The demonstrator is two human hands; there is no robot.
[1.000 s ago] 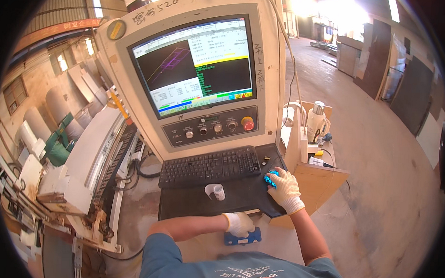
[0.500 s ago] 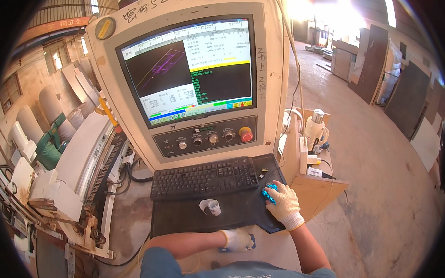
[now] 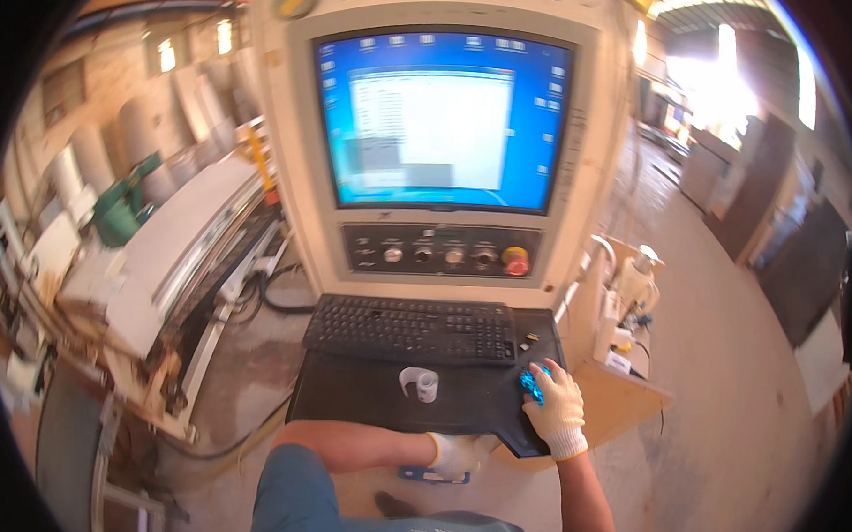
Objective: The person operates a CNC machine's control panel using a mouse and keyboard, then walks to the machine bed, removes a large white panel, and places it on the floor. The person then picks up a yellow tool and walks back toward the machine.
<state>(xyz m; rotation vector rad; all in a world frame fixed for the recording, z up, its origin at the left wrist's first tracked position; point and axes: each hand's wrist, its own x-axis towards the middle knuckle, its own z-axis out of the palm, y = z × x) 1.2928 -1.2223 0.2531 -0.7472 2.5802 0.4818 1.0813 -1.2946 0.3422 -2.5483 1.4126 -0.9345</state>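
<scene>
My right hand, in a cream knitted glove, rests curled over a computer mouse with glowing blue patches, at the right end of a black tray. Across my front my left hand, also gloved, sits just past the tray's near edge. Below it shows a flat blue thing with pale marks; its kind and whether the hand grips it are unclear. A black keyboard lies along the tray's back. Between it and me stands a partly unrolled white paper roll.
Behind the tray rises a beige control cabinet with a lit screen, several knobs and a red stop button. A wooden stand carries a pale jug-like thing at right. A long machine bed lies left.
The screen has gone from a drawing program to a blue desktop with a white window. The view has turned, shifting the cabinet rightward. My right hand stays on the mouse.
</scene>
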